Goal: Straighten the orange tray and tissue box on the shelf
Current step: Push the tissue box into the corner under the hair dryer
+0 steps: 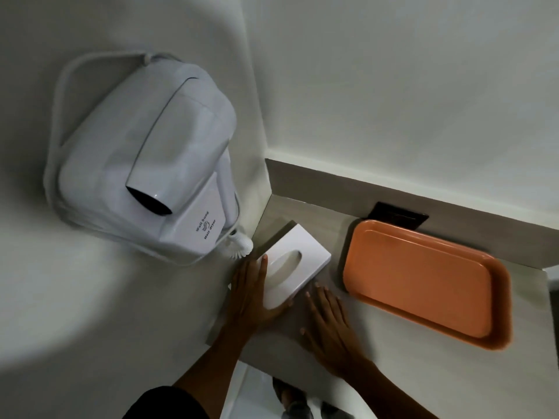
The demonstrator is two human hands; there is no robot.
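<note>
A white tissue box (298,261) with an oval slot lies on the grey shelf (305,217) near the left wall, turned at an angle to the back edge. My left hand (252,293) grips its near left side, fingers along the edge and thumb under the near end. My right hand (328,322) rests flat on the shelf just right of the box, fingers spread, holding nothing. The empty orange tray (423,282) lies to the right, apart from both hands, also skewed to the shelf's back edge.
A white wall-hung hair dryer (145,164) is mounted on the left wall, its coiled cord end (240,244) close to the box. A dark socket plate (399,214) sits behind the tray. The shelf's right end (544,273) is just past the tray.
</note>
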